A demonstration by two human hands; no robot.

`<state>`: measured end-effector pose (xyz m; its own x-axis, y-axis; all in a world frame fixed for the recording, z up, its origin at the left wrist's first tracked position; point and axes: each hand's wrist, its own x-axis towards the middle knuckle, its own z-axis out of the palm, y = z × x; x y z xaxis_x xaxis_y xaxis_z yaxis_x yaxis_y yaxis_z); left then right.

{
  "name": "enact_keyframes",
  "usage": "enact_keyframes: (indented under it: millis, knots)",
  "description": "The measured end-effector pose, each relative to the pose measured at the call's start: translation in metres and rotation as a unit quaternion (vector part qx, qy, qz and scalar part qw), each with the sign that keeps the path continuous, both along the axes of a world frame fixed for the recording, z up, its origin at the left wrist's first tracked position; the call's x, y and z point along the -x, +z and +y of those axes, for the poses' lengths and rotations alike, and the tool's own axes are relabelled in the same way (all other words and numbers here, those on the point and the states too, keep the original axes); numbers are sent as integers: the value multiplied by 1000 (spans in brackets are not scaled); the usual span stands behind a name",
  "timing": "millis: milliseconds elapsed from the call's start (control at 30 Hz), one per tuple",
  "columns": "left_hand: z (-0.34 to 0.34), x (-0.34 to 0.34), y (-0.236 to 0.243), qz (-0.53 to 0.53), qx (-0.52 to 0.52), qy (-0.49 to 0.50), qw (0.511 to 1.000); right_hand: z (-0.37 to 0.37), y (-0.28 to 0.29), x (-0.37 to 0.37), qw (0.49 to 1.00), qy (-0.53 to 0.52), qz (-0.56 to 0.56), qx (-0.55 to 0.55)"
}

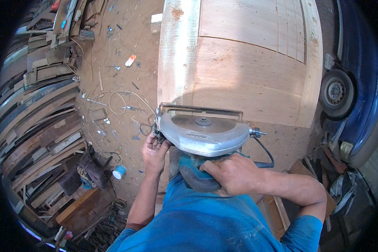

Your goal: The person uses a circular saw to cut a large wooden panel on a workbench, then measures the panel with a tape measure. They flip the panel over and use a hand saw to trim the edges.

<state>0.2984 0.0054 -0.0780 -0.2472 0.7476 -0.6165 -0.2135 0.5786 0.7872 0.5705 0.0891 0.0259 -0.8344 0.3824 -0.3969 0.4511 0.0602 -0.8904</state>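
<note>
A circular saw (210, 142) is held against my front, turned so that its silver guard, round blade (185, 122) and flat base plate (235, 113) show. My right hand (237, 173) is wrapped round its teal and black handle. At the saw's left end, my left hand (154, 153) has its fingers pinched on a small dark fitting by the base plate's corner; its exact shape is hidden. Just beyond the saw lies a large wooden panel (252, 71), with a pale wide board edge (167, 50) and several grooves at the far right.
Stacked wood offcuts (50, 113) fill the left side. A thin cable (113, 92) loops over the littered dirt floor (113, 42). A blue and white can (119, 171) lies at lower left. On the right stands a blue vehicle (367, 105) with its wheel (336, 93) near the panel.
</note>
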Motion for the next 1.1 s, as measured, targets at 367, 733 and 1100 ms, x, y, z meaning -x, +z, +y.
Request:
enact_keyframes:
  millis: [367, 733, 1100]
  knots:
    - [5, 17, 3, -4, -5, 18, 1000, -1, -1, 19, 999, -17, 27, -35]
    - [9, 33, 4, 1, -4, 22, 1000, -1, -6, 36, 997, -23, 46, -54]
    - [5, 54, -4, -14, -14, 32, 999, 6, 0, 56, 999, 6, 4, -35]
